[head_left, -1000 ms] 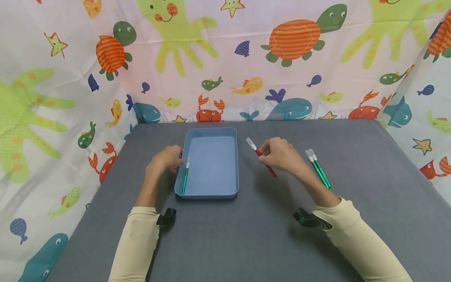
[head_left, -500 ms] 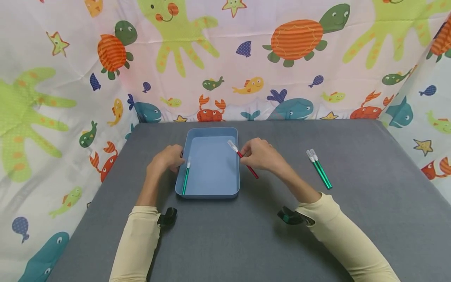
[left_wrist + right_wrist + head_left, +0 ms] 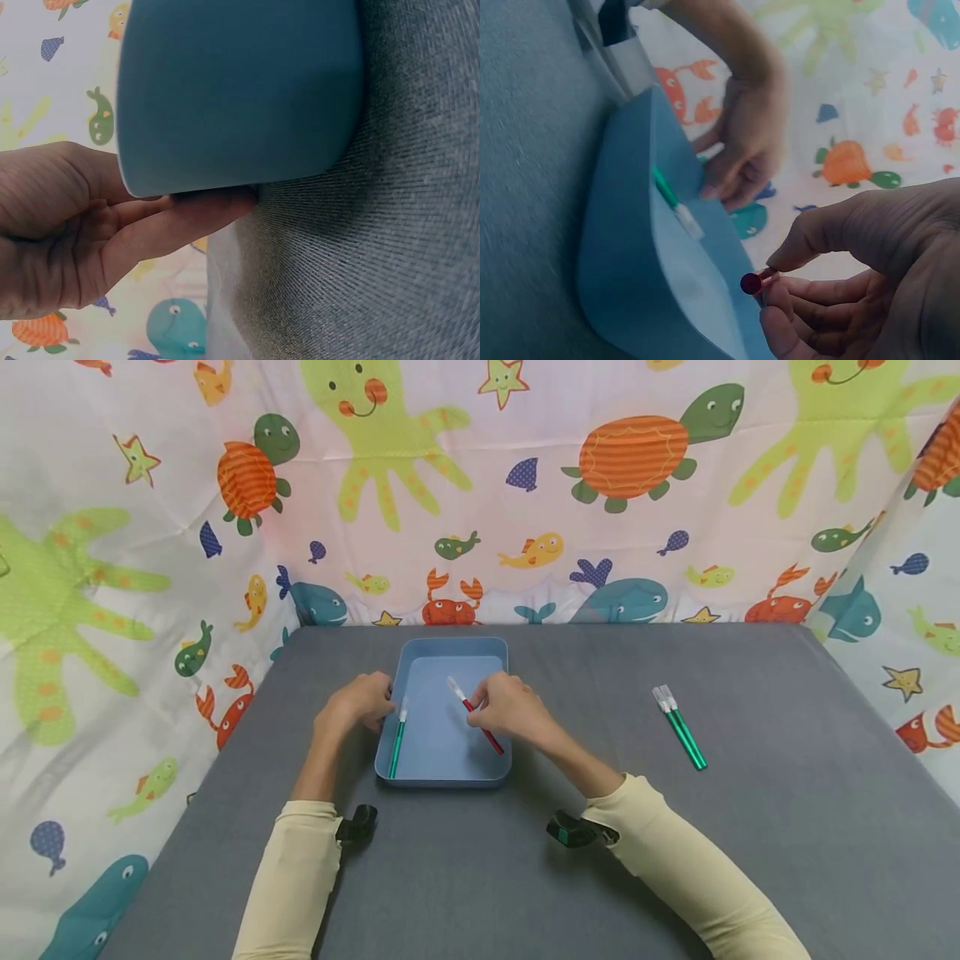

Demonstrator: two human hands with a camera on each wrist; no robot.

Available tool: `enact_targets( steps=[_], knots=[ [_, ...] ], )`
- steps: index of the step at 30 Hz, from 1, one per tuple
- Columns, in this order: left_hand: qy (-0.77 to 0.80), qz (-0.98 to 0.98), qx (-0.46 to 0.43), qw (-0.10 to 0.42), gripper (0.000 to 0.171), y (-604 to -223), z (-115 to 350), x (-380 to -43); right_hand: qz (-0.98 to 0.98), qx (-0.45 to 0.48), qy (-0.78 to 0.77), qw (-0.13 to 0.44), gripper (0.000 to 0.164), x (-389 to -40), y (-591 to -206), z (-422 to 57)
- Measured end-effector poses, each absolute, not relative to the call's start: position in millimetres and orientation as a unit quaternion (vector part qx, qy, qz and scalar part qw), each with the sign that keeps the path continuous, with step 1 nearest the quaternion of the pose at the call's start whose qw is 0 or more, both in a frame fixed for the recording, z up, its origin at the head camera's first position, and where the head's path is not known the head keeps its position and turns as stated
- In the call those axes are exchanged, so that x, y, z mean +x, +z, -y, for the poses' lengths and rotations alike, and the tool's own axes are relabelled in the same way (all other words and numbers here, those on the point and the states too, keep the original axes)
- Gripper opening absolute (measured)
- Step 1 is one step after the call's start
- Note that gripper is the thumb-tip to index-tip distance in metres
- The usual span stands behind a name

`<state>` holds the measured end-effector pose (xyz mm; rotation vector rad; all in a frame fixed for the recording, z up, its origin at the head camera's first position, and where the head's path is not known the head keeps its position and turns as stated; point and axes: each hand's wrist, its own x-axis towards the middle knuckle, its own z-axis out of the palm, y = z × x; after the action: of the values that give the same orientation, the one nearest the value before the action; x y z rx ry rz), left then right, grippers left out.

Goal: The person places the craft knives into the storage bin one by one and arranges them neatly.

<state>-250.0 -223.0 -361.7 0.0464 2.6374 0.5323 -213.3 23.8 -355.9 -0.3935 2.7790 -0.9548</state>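
The right hand (image 3: 510,704) pinches a red pen (image 3: 491,739) between thumb and fingers and has come left since the earlier frame, carrying it from across the tray's right edge to over the tray (image 3: 442,783). The pen slants, its clear cap toward the far edge, and the hand hides part of the right rim. The left hand (image 3: 358,700) grips the left rim, beside a green pen (image 3: 397,750) lying inside. Two green pens (image 3: 684,733) lie side by side toward the tabletop's (image 3: 465,877) right edge.
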Motion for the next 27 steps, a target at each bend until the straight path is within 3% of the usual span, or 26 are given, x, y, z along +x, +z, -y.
enact_targets(
  steps=[10, 17, 27],
  knots=[
    [0.198, -0.954, 0.020, 0.226, 0.042, -362.6, 225.1, -249.7, -0.921, -0.150, -0.336, 0.124, 0.010, -215.2, -377.4, 22.7],
    [0.198, -0.953, 0.016, 0.230, 0.042, -363.1, 223.0, -250.2, -0.923, -0.134, -0.333, 0.140, 0.027, -219.5, -390.5, 40.3],
    [0.197, -0.953, 0.021, 0.230, 0.040, -362.6, 223.9, -250.0, -0.930, -0.126, -0.326, 0.112, 0.045, -218.9, -401.6, 56.6]
  ],
)
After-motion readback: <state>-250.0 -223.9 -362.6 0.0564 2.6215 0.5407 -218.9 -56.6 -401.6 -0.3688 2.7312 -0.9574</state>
